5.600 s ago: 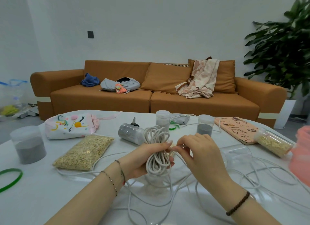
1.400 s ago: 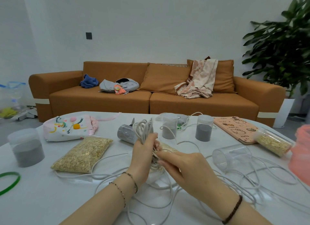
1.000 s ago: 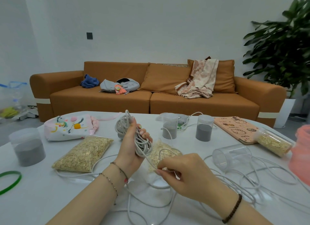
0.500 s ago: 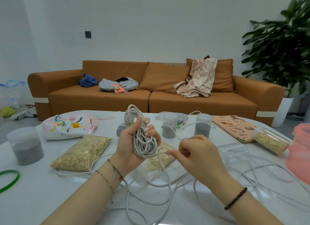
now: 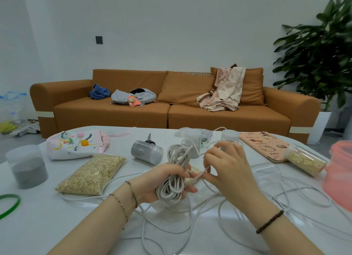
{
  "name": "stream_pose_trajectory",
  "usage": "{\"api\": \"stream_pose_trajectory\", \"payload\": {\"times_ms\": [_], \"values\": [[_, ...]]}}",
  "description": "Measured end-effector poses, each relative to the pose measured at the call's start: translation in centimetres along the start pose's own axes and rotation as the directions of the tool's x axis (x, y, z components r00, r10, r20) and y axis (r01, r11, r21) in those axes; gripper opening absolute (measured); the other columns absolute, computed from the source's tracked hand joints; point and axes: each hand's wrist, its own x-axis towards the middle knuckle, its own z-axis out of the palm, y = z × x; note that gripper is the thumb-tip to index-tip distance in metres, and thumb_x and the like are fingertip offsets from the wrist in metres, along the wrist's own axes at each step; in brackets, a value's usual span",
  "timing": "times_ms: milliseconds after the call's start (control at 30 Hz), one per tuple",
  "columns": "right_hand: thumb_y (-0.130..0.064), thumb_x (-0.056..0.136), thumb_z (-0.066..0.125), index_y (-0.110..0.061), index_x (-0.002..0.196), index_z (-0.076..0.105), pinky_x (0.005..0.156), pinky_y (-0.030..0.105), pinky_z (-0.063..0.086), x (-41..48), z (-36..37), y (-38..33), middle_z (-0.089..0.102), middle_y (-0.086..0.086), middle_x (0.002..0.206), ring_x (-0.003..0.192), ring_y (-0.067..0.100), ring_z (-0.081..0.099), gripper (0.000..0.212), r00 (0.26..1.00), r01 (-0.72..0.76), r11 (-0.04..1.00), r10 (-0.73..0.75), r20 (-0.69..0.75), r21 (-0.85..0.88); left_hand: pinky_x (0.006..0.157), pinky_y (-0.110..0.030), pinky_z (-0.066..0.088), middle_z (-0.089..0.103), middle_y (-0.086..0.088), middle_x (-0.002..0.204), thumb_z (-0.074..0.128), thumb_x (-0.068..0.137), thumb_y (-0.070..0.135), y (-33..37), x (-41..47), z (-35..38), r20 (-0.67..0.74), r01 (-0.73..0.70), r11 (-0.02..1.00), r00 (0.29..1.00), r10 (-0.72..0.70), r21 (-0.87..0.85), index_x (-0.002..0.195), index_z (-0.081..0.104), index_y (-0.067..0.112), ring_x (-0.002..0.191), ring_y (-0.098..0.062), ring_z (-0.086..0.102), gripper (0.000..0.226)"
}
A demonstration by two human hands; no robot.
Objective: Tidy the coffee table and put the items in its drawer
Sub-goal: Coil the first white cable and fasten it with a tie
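My left hand (image 5: 162, 180) grips a coiled bundle of white cord (image 5: 176, 171) held upright over the white coffee table (image 5: 38, 226). My right hand (image 5: 228, 167) pinches the loose strand of the same cord just right of the bundle. The cord's free length (image 5: 285, 199) sprawls in loops across the table in front of me and to the right. A bag of oats (image 5: 91, 175) lies left of my left hand. A second bag of oats is mostly hidden behind the bundle.
On the table: a grey-filled jar (image 5: 27, 166), a green ring (image 5: 9, 205), a printed pouch (image 5: 76, 146), a lying jar (image 5: 146, 152) with scissors behind, two upright jars, a pink notebook (image 5: 266, 146), an oat jar (image 5: 304, 161), an empty clear jar, a pink container (image 5: 339, 176). A sofa stands beyond.
My left hand has lowered and turned the bundle over. My right hand has brought the strand up and around it, adding another wrap.
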Motion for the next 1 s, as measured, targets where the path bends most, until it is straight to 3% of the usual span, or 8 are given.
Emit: {"api": "stream_pose_trajectory", "payload": {"times_ms": [133,300,400,467,567,633,767,1000], "values": [[-0.044,0.080,0.076,-0.027,0.072,0.051,0.075,0.033,0.031,0.1,-0.6,-0.3,0.057,-0.015,0.078,0.078,0.016,0.049,0.031,0.980,-0.196,0.979,0.197,-0.022,0.053,0.060,-0.029,0.051,0.066,-0.012,0.084,0.055,0.088,0.006,0.1,0.0,-0.4,0.092,0.053,0.995,0.994,-0.062,0.088,0.083,0.061,0.010,0.062,-0.016,0.058,0.009],[-0.021,0.088,0.070,-0.029,0.070,0.048,0.076,0.033,0.033,0.1,-0.5,-0.8,0.059,-0.015,0.078,0.080,0.013,0.052,0.030,0.890,-0.433,0.845,0.456,-0.002,0.313,0.060,-0.025,0.051,0.055,-0.001,0.078,0.059,0.096,0.016,0.1,-0.6,-1.3,0.303,0.106,0.967,0.937,-0.175,0.230,0.111,0.059,0.014,0.063,-0.012,0.054,0.015],[-0.010,0.089,0.067,-0.022,0.066,0.052,0.076,0.032,0.042,0.4,-1.1,0.1,0.062,-0.008,0.076,0.083,0.019,0.057,0.030,0.806,-0.501,0.670,0.592,0.014,0.548,0.060,-0.021,0.049,0.052,0.005,0.076,0.064,0.095,0.024,0.0,-0.9,-2.4,0.496,0.104,0.983,0.852,-0.165,0.149,0.118,0.062,0.019,0.061,-0.006,0.053,0.024],[-0.007,0.090,0.065,-0.013,0.064,0.051,0.068,0.022,0.038,0.8,-1.9,0.8,0.061,0.003,0.073,0.078,0.020,0.055,0.030,0.722,-0.531,0.500,0.689,0.057,0.684,0.060,-0.018,0.049,0.053,0.008,0.076,0.064,0.096,0.025,0.3,-0.7,-3.0,0.563,0.041,0.999,0.826,-0.028,-0.010,0.112,0.063,0.020,0.062,-0.003,0.054,0.017],[-0.003,0.088,0.067,-0.009,0.064,0.052,0.064,0.017,0.038,1.1,-3.0,0.9,0.058,0.008,0.071,0.071,0.014,0.048,0.028,0.699,-0.497,0.457,0.715,0.028,0.737,0.056,-0.020,0.049,0.050,0.004,0.071,0.070,0.091,0.018,1.0,-0.5,-3.2,0.370,-0.075,0.973,0.917,0.153,-0.216,0.094,0.059,0.016,0.058,-0.007,0.052,0.012],[-0.011,0.085,0.069,-0.015,0.064,0.054,0.070,0.029,0.041,1.2,-3.2,0.4,0.057,-0.002,0.067,0.070,0.015,0.051,0.026,0.773,-0.452,0.574,0.634,-0.021,0.683,0.053,-0.024,0.049,0.048,0.001,0.068,0.074,0.084,0.015,0.7,0.0,-3.2,0.101,-0.199,0.976,0.973,0.207,-0.087,0.087,0.057,0.015,0.055,-0.010,0.050,0.017],[-0.055,0.087,0.059,-0.036,0.069,0.055,0.085,0.036,0.032,0.7,-2.0,-0.4,0.060,-0.016,0.066,0.076,0.004,0.057,0.026,0.889,-0.392,0.785,0.458,-0.023,0.480,0.059,-0.032,0.052,0.056,-0.005,0.070,0.077,0.084,0.019,-0.9,1.2,-2.6,-0.195,-0.231,0.952,0.943,0.270,0.203,0.096,0.059,0.010,0.060,-0.018,0.055,0.023],[-0.037,0.103,0.045,-0.032,0.093,0.065,0.084,0.027,0.027,0.4,-1.2,-0.2,0.062,-0.016,0.058,0.069,0.007,0.055,0.024,0.898,-0.388,0.822,0.440,-0.031,0.416,0.067,-0.036,0.053,0.060,-0.006,0.067,0.081,0.076,0.041,-0.7,1.2,-1.6,-0.292,-0.216,0.916,0.901,0.320,0.337,0.097,0.062,0.012,0.061,-0.020,0.058,0.040]]}}
